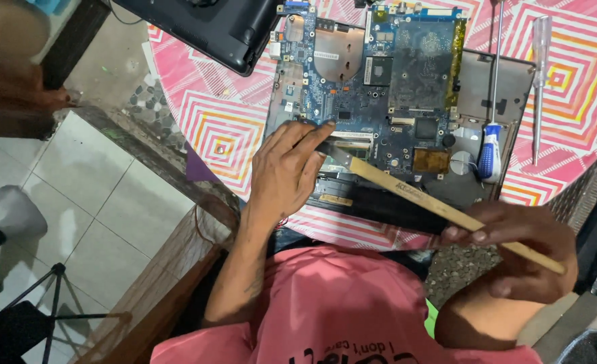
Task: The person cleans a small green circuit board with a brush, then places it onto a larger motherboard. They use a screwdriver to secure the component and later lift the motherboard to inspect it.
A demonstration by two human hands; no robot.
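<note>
Blue board [379,74] lies bare on the opened laptop base [477,87], so stripping looks well along. Left hand [286,172] presses flat, fingers spread; right hand [524,253] grips a brush [420,199], its tip seemingly touching the board.

We are wearing a pink T-shirt [339,303] with dark lettering at the bottom of the frame, forearms showing bare.
</note>
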